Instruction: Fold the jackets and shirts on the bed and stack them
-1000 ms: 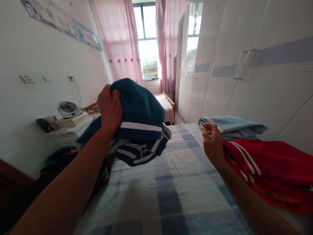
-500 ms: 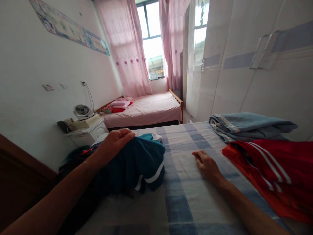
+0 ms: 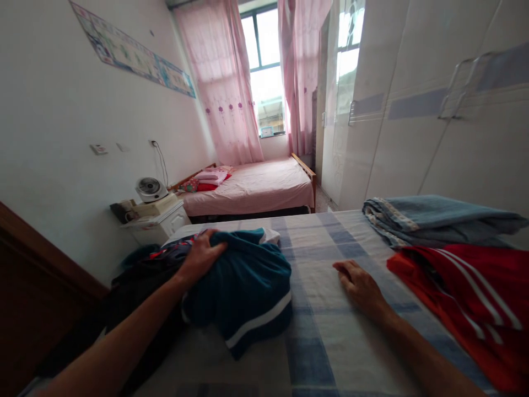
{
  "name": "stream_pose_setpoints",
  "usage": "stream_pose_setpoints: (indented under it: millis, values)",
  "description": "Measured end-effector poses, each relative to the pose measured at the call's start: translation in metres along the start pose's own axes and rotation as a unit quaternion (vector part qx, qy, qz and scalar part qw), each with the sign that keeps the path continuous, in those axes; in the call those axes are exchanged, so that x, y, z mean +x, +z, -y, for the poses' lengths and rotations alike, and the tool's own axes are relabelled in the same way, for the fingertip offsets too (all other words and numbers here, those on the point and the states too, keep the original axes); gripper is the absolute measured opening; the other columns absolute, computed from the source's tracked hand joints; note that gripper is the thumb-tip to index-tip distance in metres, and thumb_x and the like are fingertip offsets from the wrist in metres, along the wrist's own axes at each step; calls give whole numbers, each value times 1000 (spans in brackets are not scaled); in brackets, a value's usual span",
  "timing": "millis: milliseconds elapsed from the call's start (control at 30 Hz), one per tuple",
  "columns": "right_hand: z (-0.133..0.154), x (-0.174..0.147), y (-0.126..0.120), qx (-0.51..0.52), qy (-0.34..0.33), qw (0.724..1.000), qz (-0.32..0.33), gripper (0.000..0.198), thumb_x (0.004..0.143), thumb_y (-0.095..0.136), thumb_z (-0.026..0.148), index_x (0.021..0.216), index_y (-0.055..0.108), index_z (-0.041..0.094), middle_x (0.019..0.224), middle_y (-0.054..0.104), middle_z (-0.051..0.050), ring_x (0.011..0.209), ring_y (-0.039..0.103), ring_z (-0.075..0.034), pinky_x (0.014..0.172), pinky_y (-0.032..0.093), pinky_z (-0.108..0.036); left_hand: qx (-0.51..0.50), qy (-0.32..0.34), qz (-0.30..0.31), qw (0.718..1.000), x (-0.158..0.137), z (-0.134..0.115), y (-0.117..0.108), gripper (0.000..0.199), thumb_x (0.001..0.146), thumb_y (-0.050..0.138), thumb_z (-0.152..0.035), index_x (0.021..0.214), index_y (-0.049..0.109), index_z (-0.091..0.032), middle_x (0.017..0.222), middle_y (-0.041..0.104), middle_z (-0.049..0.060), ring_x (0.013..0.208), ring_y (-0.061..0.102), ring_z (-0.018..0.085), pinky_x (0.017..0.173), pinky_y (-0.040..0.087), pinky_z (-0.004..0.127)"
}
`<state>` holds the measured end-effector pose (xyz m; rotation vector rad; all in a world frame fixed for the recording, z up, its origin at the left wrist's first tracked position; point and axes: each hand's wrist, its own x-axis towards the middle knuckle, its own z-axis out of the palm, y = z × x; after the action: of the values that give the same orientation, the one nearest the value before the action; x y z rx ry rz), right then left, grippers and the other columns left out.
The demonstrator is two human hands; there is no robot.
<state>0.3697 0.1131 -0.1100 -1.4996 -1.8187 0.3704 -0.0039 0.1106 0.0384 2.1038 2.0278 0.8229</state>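
A teal garment with a white stripe [image 3: 248,292] lies bunched on the bed with a checked sheet [image 3: 318,325]. My left hand [image 3: 204,253] is closed on its upper left part. Its exact kind cannot be made out. Dark clothes [image 3: 144,286] are heaped to the left, partly under my forearm. My right hand [image 3: 359,284] rests on the sheet, holding nothing, with its fingers loosely bent and slightly apart. To the right of it lies folded red clothing with white stripes [image 3: 467,286], on top of an orange piece [image 3: 407,270].
Folded blue denim [image 3: 438,218] lies behind the red clothing. A second bed with a pink sheet [image 3: 264,184] stands by the window. White wardrobes [image 3: 413,149] line the right side. At the left, a small fan [image 3: 151,189] stands on a white cabinet [image 3: 173,220].
My left hand has drawn slightly down, and the teal garment has spread out, showing more of its white stripe. My right hand stays on the sheet. The view has shifted a little left.
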Motion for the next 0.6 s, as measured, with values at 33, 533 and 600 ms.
stream_pose_setpoints:
  millis: [33, 533, 600]
  values:
    - [1, 0, -1, 2, 1, 1000, 0, 25, 80, 40, 23, 95, 61, 18, 98, 64, -8, 92, 61, -20, 85, 47, -33, 1, -2, -55, 998, 9, -5, -23, 34, 78, 50, -38, 102, 58, -15, 84, 65, 0, 77, 62, 16, 73, 49, 25]
    - [-2, 1, 0, -1, -1, 1000, -2, 24, 80, 40, 28, 92, 60, 21, 98, 65, -7, 93, 62, -22, 86, 47, -36, 326, -80, -183, 924, -23, 78, -148, 44, 82, 46, -38, 123, 49, -23, 122, 55, 4, 108, 54, 24, 96, 40, 38]
    - [-2, 1, 0, -4, -3, 1000, -8, 25, 80, 40, 28, 92, 61, 21, 98, 65, -7, 92, 62, -22, 86, 48, -35, 241, -84, -6, 967, -37, 119, -121, 42, 80, 49, -35, 120, 52, -25, 114, 61, 2, 103, 58, 20, 94, 42, 32]
